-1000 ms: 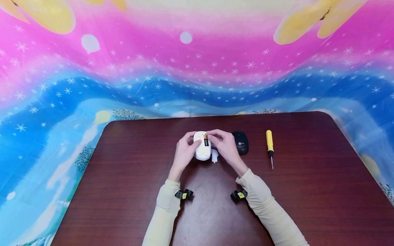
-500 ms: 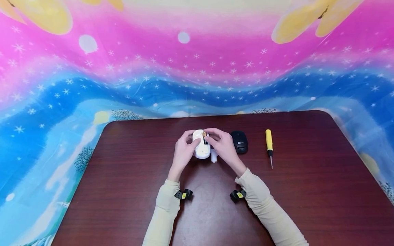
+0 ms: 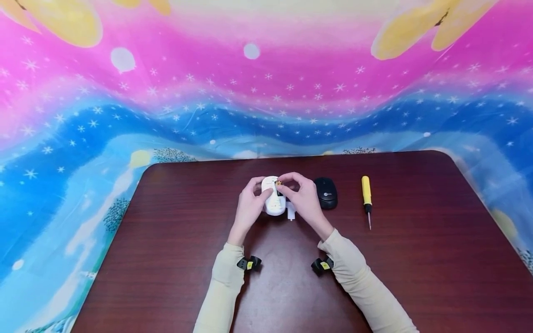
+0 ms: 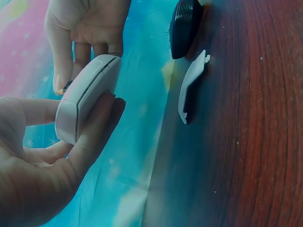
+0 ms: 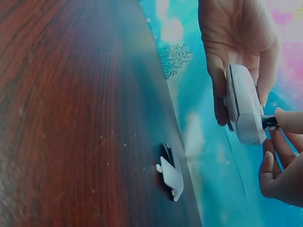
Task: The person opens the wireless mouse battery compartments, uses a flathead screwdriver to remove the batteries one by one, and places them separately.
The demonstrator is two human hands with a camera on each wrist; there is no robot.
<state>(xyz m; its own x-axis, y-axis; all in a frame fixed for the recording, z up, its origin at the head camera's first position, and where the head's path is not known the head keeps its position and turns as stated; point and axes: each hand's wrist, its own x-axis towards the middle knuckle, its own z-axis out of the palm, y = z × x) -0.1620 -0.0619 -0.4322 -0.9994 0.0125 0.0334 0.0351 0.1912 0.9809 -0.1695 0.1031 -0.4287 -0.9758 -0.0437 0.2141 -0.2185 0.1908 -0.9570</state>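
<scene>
My left hand [image 3: 249,201] grips a white computer mouse [image 3: 275,207] above the table, its underside facing up and its battery compartment uncovered. Thumb on the underside, the fingers go round the far side. With finger and thumb my right hand [image 3: 306,196] pinches a black battery with a copper-coloured end [image 5: 270,123], which stands tilted out of the compartment in the right wrist view. Whether a second battery lies inside is hidden by my fingers. The white battery cover [image 4: 193,80] lies on the table just below the mouse, near my right hand.
A black mouse [image 3: 326,193] rests on the dark wooden table [image 3: 166,259], right beside my right hand. Farther right lies a screwdriver with a yellow handle [image 3: 366,192]. Behind the table's back edge hangs a colourful printed cloth [image 3: 266,101].
The battery lay flat in the compartment one second ago; its copper-coloured end has since been raised by my right fingers. My left hand and the white mouse stay nearly still.
</scene>
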